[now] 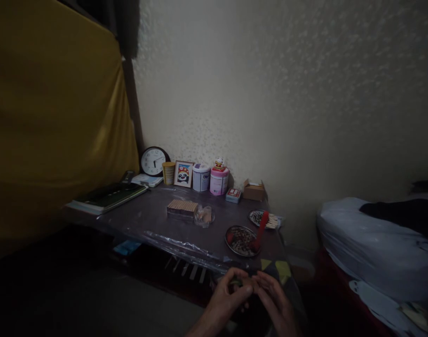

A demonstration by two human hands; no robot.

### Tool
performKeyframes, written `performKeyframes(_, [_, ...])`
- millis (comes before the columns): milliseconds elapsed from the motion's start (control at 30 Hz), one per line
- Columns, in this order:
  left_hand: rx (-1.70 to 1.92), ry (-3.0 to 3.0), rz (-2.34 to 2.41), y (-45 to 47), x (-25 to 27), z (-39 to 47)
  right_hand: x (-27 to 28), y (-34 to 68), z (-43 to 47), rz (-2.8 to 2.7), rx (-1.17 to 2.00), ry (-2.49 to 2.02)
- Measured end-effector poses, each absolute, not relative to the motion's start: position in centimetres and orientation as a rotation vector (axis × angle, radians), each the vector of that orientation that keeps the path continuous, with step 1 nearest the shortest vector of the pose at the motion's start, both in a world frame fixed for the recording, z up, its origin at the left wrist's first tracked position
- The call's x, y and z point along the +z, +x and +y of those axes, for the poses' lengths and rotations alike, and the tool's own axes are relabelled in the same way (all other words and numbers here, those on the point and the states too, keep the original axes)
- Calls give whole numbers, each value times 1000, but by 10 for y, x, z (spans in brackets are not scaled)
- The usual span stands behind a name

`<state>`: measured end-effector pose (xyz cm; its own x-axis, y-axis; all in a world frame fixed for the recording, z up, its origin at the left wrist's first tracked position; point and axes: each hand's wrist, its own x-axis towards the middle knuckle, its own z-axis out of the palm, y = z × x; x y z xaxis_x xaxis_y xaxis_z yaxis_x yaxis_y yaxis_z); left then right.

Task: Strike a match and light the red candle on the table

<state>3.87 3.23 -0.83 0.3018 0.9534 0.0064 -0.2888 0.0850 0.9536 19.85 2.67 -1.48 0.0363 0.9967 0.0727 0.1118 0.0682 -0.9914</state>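
Note:
My left hand (229, 296) is in front of the table's near right edge, its thumb and fingers curled in a pinch. Close against it, my right hand (275, 299) has its fingers drawn together, their tips meeting the left hand's. A small brownish piece (248, 282) shows between the fingertips, too dark and small to name. Just beyond the hands is a round metal plate (230, 249) of small dark and pale bits, with a red spoon (262, 229) resting in it. Behind that, a second plate (250, 216) bears similar bits and several pale sticks (272, 221).
The plastic-covered table (140, 222) holds a row of brown packets (182, 207), a clear plastic bag (204, 216), and books (108, 197). Along the wall stand a clock (153, 161), a framed panda picture (184, 174), two canisters (201, 179) and a cardboard box (254, 191). White bedding (368, 243) lies right.

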Motion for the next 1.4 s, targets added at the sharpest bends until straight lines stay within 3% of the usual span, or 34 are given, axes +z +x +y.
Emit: performKeyframes(1400, [1121,1098,761,39,5,29,-17,208,34,-1237,1101,-1281])
